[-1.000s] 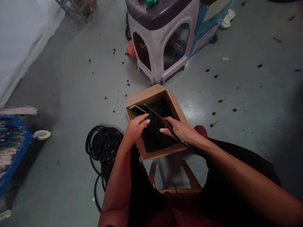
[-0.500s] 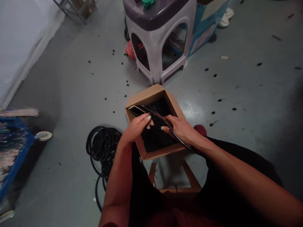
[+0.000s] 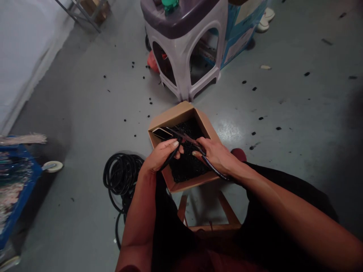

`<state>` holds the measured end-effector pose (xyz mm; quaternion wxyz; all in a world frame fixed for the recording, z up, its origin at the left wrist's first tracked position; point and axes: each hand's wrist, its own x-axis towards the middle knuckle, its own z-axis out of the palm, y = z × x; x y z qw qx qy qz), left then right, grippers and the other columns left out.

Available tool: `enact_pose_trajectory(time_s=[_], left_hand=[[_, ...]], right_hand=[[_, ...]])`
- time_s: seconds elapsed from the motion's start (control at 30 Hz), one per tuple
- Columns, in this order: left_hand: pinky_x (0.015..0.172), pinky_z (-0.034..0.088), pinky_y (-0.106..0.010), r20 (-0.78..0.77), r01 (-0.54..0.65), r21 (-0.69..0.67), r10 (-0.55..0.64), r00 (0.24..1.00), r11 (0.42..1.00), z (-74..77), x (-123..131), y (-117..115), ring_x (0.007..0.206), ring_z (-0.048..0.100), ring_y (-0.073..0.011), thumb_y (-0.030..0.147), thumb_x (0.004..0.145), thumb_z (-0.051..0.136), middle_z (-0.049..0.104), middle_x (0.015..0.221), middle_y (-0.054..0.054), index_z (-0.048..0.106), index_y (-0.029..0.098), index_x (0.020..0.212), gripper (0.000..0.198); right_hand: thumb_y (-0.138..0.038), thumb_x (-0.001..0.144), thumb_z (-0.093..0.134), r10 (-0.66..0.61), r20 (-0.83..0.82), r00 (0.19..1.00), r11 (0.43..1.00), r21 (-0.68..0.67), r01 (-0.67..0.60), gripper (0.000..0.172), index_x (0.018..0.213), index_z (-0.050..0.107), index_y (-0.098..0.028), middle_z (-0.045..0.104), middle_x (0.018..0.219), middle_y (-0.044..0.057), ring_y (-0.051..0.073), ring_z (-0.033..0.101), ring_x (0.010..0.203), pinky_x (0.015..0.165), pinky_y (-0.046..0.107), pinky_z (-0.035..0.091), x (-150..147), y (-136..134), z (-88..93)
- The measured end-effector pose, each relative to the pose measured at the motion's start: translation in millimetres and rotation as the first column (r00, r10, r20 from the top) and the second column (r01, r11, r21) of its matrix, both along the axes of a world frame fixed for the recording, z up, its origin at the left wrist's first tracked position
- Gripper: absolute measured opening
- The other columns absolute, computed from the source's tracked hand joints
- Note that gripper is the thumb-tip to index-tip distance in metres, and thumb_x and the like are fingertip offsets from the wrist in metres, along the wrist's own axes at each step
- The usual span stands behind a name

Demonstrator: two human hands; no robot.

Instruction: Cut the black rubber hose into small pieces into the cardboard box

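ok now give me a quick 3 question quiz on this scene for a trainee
1. True or false: the cardboard box is shut.
2. What does the left hand hold?
a) a spoon
b) a black cable
c) a paintbrush
3. Which is nearer the coil on the floor, the left hand or the right hand?

Key:
1. False, it stands open.
2. b
3. The left hand.
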<state>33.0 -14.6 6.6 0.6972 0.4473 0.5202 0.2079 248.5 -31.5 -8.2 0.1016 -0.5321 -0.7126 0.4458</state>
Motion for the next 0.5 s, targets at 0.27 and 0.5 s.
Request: enact_pose_trajectory(time_s=[0.27, 0.5], left_hand=[[0.057, 0.038, -0.021, -0.195, 0.063, 0.114, -0.04, 0.98, 0.991, -2.2, -3, 2, 0.058, 0.047, -0.008, 0.043, 0.086, 0.054, 0.059, 0.072, 0.0, 0.065, 0.013, 0.09, 0.033], [0.085, 0.048, -0.03, -0.641, 0.246, 0.365, 0.051, 0.766, 0.898, -10.1, -3, 0, 0.093, 0.064, -0.0205, 0.031, 0.088, 0.053, 0.073, 0.099, -0.006, 0.072, 0.018, 0.102, 0.027]], right_hand=[[-0.043, 0.091, 0.05, 0.043, 0.031, 0.999, 0.999, -0.007, -0.043, 0.022, 0.097, 0.051, -0.021, 0.062, 0.093, 0.008, 0.023, 0.057, 0.081, 0.067, 0.032, 0.038, 0, 1, -8.7], [-0.045, 0.091, 0.051, 0.07, 0.113, 0.991, 0.998, -0.007, -0.069, 0.032, 0.11, 0.052, -0.019, 0.061, 0.105, 0.014, 0.029, 0.057, 0.097, 0.077, 0.036, 0.041, -3, -1, -13.0]])
